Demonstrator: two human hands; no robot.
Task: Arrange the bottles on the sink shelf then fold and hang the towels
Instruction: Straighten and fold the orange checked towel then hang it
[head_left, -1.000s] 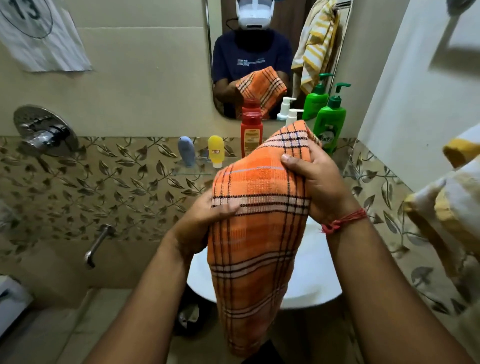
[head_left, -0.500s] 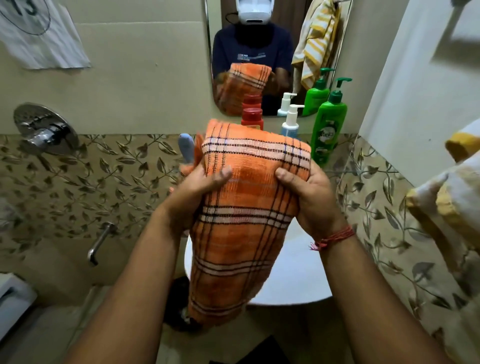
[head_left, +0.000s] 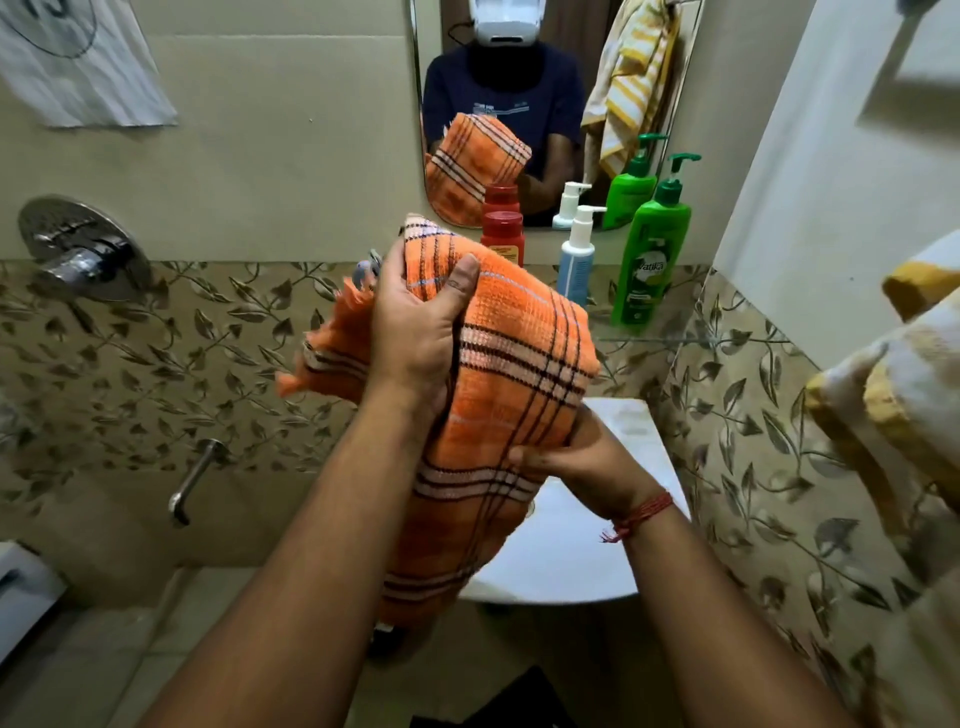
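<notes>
You hold the orange checked towel (head_left: 514, 374) above the white sink (head_left: 571, 561), in front of the mirror shelf with the bottles. Your left hand (head_left: 415, 332) grips its upper folded part, thumb pressed on the front. Your right hand (head_left: 582, 462) pinches the lower right edge. The towel's long axis runs from upper left steeply down, and its free end hangs toward the floor.

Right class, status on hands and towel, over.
Left hand grips orange checked towel up top. Right hand grips lower fold. Nothing in the way.
</notes>
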